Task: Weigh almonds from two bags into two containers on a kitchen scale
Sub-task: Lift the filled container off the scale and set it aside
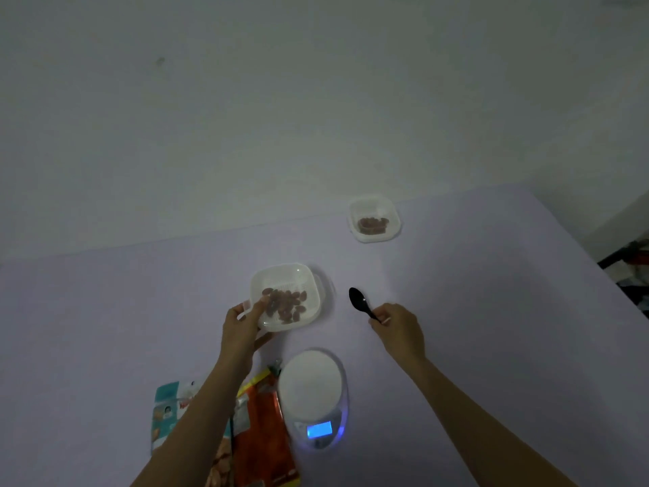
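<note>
My left hand (pixel 244 319) grips the near left corner of a white square container (pixel 286 277) holding several almonds (pixel 286 304), just beyond the scale. My right hand (pixel 398 328) holds a black plastic spoon (pixel 360 302) by its handle, bowl pointing away, to the right of that container. The round white kitchen scale (pixel 310 381) sits near me with nothing on its plate and its blue display (pixel 319 429) lit. A second white container (pixel 375 205) with almonds (pixel 373 224) stands farther back to the right. An orange almond bag (pixel 267 437) and a teal and white bag (pixel 166 413) lie left of the scale, partly under my left forearm.
Everything rests on a pale lilac table (pixel 491 293) against a plain wall. The table's right edge (pixel 593 261) runs diagonally, with dark objects (pixel 628 261) beyond it.
</note>
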